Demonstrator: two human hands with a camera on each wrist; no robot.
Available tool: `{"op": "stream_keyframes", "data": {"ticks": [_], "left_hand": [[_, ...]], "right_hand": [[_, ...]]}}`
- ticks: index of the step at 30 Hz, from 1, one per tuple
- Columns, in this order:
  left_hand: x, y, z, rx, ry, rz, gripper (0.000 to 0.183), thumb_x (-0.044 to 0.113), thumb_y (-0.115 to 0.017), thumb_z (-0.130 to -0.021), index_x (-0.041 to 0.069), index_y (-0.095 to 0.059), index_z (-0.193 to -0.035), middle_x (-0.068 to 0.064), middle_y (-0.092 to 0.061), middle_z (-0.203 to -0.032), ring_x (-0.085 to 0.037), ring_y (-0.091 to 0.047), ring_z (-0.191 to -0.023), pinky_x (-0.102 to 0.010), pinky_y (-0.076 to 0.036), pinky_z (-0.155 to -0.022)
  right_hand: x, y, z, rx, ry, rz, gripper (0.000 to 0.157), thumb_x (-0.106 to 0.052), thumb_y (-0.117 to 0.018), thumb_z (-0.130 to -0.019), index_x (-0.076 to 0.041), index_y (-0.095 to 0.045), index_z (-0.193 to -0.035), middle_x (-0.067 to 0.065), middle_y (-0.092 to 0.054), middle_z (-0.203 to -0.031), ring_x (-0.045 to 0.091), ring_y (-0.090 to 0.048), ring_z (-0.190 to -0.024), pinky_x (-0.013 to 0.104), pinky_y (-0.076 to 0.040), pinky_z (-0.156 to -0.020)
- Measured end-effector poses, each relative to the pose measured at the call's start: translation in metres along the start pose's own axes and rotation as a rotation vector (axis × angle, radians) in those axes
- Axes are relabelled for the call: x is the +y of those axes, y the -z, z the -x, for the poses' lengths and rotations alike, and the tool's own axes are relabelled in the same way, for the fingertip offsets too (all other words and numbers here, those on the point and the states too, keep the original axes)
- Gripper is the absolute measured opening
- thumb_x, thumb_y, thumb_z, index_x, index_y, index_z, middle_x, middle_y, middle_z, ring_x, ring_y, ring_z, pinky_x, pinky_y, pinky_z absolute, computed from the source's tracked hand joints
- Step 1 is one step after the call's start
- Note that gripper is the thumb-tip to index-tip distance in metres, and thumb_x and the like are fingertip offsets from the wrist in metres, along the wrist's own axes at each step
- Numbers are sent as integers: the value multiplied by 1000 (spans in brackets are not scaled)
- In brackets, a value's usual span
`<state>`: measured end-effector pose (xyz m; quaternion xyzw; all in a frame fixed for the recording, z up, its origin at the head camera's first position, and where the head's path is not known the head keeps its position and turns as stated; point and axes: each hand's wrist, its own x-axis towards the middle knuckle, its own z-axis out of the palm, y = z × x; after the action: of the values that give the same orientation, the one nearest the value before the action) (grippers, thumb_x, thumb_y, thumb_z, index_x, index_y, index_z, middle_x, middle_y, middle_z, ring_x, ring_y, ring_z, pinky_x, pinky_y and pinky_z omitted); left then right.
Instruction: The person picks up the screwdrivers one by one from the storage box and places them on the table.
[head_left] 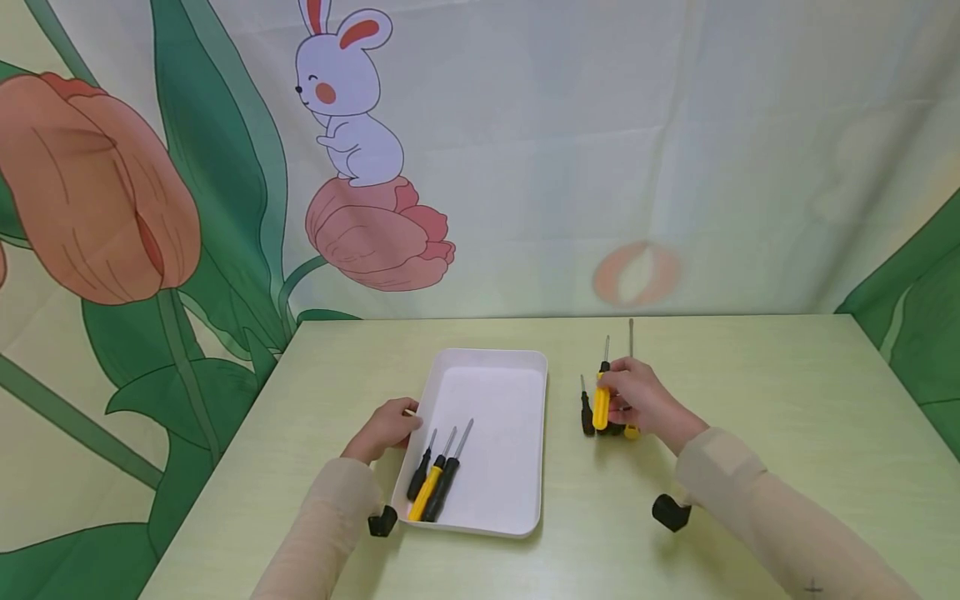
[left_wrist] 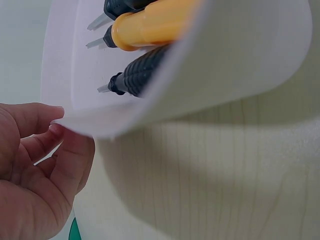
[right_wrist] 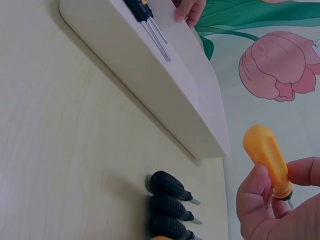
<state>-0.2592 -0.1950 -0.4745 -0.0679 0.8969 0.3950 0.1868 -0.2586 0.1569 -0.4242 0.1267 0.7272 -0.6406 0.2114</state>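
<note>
My left hand (head_left: pixel 386 429) pinches the left rim of a white tray (head_left: pixel 502 433) between thumb and fingers. Inside the tray, on its left side, lie a small black screwdriver (head_left: pixel 420 479), a yellow screwdriver (head_left: pixel 426 493) and a longer black screwdriver (head_left: pixel 442 487), tips pointing away. To the right of the tray, my right hand (head_left: pixel 637 392) holds another yellow screwdriver (head_left: pixel 602 404) by its handle, raised over the table in the right wrist view. Below that hand, black screwdrivers (right_wrist: pixel 170 206) lie in a row, beside a yellow-handled one (head_left: pixel 632 432) partly hidden by the hand.
The light wood-grain table (head_left: pixel 787 400) carries the tray near its middle. Behind it hangs a curtain (head_left: pixel 547 167) printed with a rabbit and tulips. A black wrist device (head_left: pixel 671 512) shows under the right sleeve, another (head_left: pixel 382 522) near the tray's front left corner.
</note>
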Motion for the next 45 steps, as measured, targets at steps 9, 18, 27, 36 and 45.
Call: {"op": "stream_keyframes", "data": {"ticks": [9,18,27,36,45], "left_hand": [[1,-1,-1,7,10,-3,29,9,-47,-86,-3,-50,-113,-18,-57,-104,-20,-57,-73,-32,-50,-65],[1,0,1,8,5,-9,30,9,-47,-86,-3,-50,-113,-18,-57,-103,-20,-55,-71,-30,-49,-63],[0,0,0,10,4,-11,30,10,-47,-87,-3,-50,-114,-18,-57,-104,-20,-55,-70,-29,-49,-62],[-1,-1,-2,14,11,-4,29,10,-47,-87,-2,-50,-112,-18,-57,-104,-20,-56,-72,-31,-50,-65],[-1,-2,-3,13,14,-9,30,10,-48,-86,-2,-50,-113,-18,-57,-105,-20,-57,-74,-31,-50,-65]], "right_hand": [[4,19,-4,-4,36,-22,30,-12,-46,-85,-5,-32,-111,4,-47,-79,13,-44,-57,22,-45,-55],[11,35,-8,-5,43,-16,31,-11,-45,-87,-4,-32,-114,4,-47,-82,12,-46,-58,21,-45,-55],[17,52,-13,-5,32,-2,34,-11,-46,-87,-3,-32,-116,1,-49,-79,11,-48,-59,21,-47,-55],[28,65,-18,-14,30,36,43,-11,-45,-88,2,-27,-124,2,-49,-80,10,-49,-59,22,-48,-56],[37,72,-24,-26,17,71,36,-13,-47,-87,0,-32,-117,1,-50,-77,10,-50,-58,23,-48,-55]]}}
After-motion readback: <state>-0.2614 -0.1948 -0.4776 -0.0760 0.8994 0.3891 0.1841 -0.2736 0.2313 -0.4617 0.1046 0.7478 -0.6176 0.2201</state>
